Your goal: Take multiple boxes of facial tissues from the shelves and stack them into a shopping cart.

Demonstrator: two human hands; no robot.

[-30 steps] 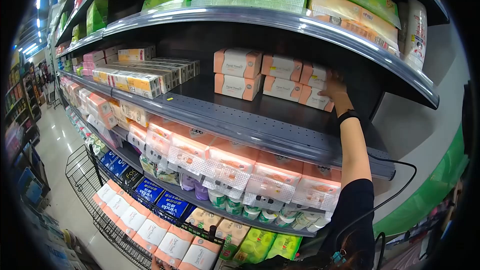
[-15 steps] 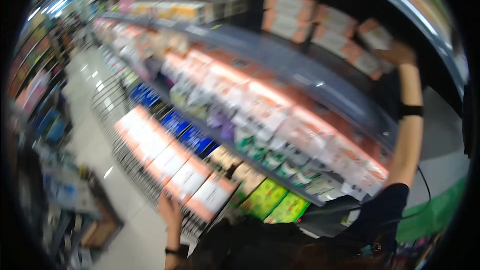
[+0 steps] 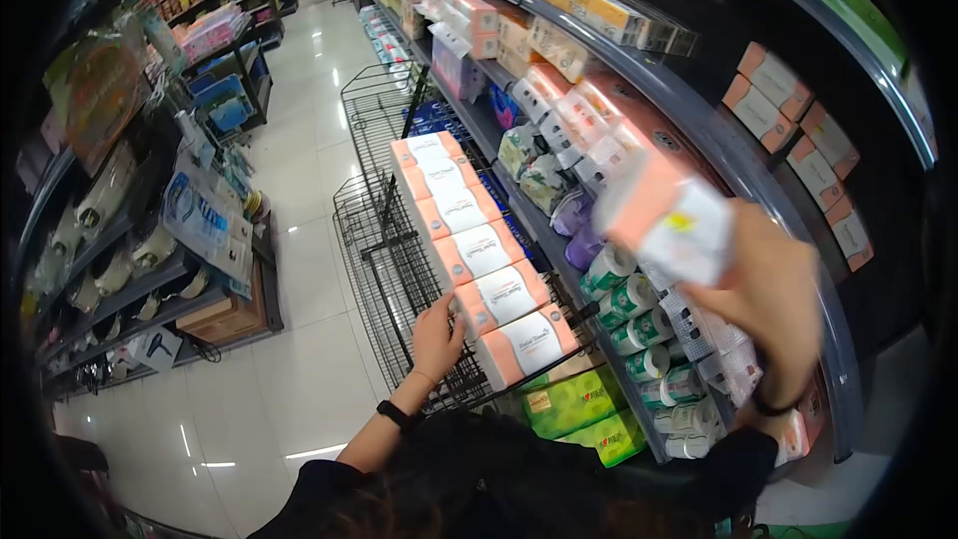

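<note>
My right hand (image 3: 773, 304) holds a peach and white tissue pack (image 3: 664, 220) up in front of the shelves; both are blurred. My left hand (image 3: 437, 336) rests low against the side of a row of peach tissue packs (image 3: 477, 252) lying in a black wire basket rack (image 3: 384, 240). A black band sits on each wrist. More peach tissue packs (image 3: 803, 145) stand on the upper shelf to the right.
Curved shelving (image 3: 689, 120) runs along the right, filled with tissue packs, green toilet rolls (image 3: 624, 304) and lime green packs (image 3: 579, 409). Across a glossy white floor aisle (image 3: 299, 240), shelves (image 3: 140, 200) on the left hold assorted goods and a cardboard box (image 3: 235, 314).
My view has swung down from the upper shelf. My right hand has come away from the shelf with a tissue pack. My left hand has come into view at the basket's packs.
</note>
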